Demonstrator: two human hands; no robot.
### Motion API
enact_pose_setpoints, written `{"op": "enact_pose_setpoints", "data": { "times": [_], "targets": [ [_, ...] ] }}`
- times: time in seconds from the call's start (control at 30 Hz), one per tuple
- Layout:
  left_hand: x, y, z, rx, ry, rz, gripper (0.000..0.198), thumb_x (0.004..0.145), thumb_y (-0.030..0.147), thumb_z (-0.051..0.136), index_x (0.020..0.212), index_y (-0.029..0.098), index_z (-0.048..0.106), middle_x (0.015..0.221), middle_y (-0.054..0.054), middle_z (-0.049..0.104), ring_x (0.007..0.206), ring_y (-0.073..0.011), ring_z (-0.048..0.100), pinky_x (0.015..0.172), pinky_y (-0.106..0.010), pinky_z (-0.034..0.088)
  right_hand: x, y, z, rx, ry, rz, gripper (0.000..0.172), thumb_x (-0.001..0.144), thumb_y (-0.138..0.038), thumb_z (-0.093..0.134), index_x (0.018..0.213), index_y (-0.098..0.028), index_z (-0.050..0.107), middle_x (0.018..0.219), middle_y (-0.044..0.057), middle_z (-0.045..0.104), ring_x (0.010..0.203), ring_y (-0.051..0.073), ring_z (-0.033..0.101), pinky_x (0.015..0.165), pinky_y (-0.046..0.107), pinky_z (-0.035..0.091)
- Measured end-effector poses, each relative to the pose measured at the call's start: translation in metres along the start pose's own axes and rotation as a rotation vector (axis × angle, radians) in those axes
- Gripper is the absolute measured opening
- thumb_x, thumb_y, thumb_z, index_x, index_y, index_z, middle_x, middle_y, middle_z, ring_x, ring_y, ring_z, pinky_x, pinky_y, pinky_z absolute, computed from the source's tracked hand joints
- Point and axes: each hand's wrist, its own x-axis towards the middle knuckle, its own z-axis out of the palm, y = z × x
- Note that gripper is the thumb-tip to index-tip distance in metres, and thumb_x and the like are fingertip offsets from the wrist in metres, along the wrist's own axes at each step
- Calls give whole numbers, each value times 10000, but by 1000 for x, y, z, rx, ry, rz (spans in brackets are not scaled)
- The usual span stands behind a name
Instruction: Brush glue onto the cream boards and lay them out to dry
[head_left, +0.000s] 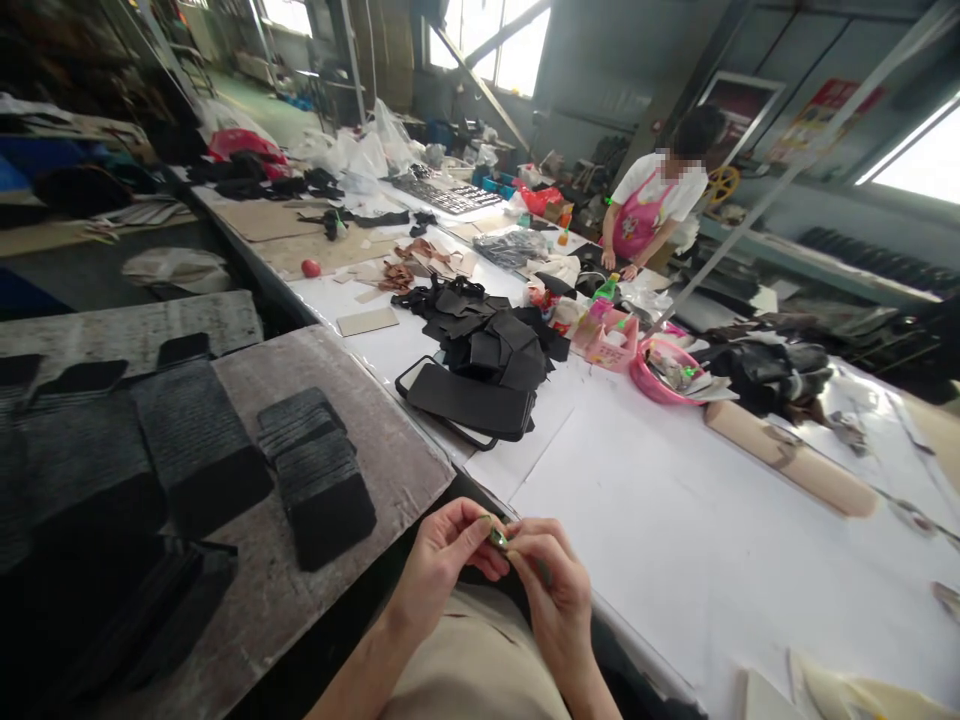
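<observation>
Close in front of my body, over the edge of the white table, both hands meet on a small green shiny item. Its kind is too small to make out; it looks like a little wrapped piece. My left hand pinches one end between thumb and fingers. The other end sits in the closed fingertips of my right hand. Beyond them lie a black padded panel and a heap of black cut pieces.
On the left, a grey board carries stacks of black pieces. A pink basket, a pink box and a tan roll lie to the right. Across the table stands a person in a pink apron.
</observation>
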Motion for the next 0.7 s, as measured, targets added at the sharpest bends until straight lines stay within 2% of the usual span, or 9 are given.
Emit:
{"op": "enact_pose_setpoints", "data": {
  "times": [0.13, 0.2, 0.23, 0.3, 0.37, 0.4, 0.5, 0.6, 0.7],
  "targets": [
    [0, -4, 4, -61, 148, 32, 236, 838, 355, 678, 858, 124, 632, 807, -61, 705, 600, -121, 661, 545, -209, 531, -13, 0, -21, 219, 64, 129, 195, 927, -240, 563, 735, -210, 583, 809, 20, 551, 908, 181, 575, 848, 325, 460],
    [-1, -4, 5, -64, 194, 39, 239, 824, 352, 695, 864, 122, 643, 846, -71, 709, 623, -124, 666, 559, -208, 531, -18, 2, -29, 258, 57, 187, 226, 922, -273, 574, 708, -200, 577, 806, 26, 555, 933, 190, 582, 852, 326, 468],
    [-2, -3, 6, -54, 177, 39, 237, 826, 349, 694, 867, 119, 651, 856, -77, 707, 629, -126, 665, 560, -210, 527, -19, 4, -32, 264, 47, 226, 224, 912, -290, 590, 710, -194, 585, 834, 36, 572, 933, 193, 593, 811, 313, 490],
    [-6, -4, 11, -40, 110, 48, 222, 845, 336, 673, 881, 117, 665, 875, -81, 697, 627, -117, 648, 541, -204, 504, -21, 7, -34, 283, 36, 335, 207, 880, -327, 637, 735, -183, 607, 897, 55, 600, 866, 188, 629, 638, 260, 517],
    [-10, -5, 18, -51, 72, 89, 191, 863, 315, 651, 882, 126, 669, 859, -62, 676, 611, -92, 611, 520, -188, 470, -21, 9, -33, 321, 44, 426, 221, 847, -358, 677, 747, -173, 608, 887, 55, 614, 750, 168, 647, 481, 214, 478],
    [-12, -7, 22, -56, 63, 109, 174, 870, 303, 642, 877, 131, 667, 836, -47, 661, 603, -82, 591, 517, -183, 457, -21, 8, -32, 340, 46, 454, 226, 831, -362, 696, 752, -172, 603, 849, 46, 620, 703, 159, 647, 451, 203, 465],
    [-19, -12, 28, -46, 43, 140, 139, 890, 276, 615, 859, 147, 655, 749, -7, 607, 586, -70, 552, 523, -183, 441, -21, 3, -29, 401, 38, 470, 224, 789, -349, 746, 804, -180, 599, 743, 9, 628, 643, 143, 641, 477, 199, 480],
    [-26, -16, 31, -23, 38, 165, 113, 897, 254, 601, 853, 159, 643, 725, 11, 569, 577, -69, 544, 519, -188, 440, -23, -3, -27, 416, -25, 479, 217, 796, -348, 742, 888, -178, 644, 723, 5, 651, 613, 128, 627, 521, 208, 495],
    [-31, -19, 33, 29, 61, 214, 61, 880, 220, 621, 856, 170, 645, 771, 9, 567, 603, -82, 574, 516, -197, 455, -23, -8, -26, 378, -52, 457, 188, 838, -347, 701, 804, -166, 668, 693, 17, 661, 603, 126, 618, 547, 219, 496]
  ]
}}
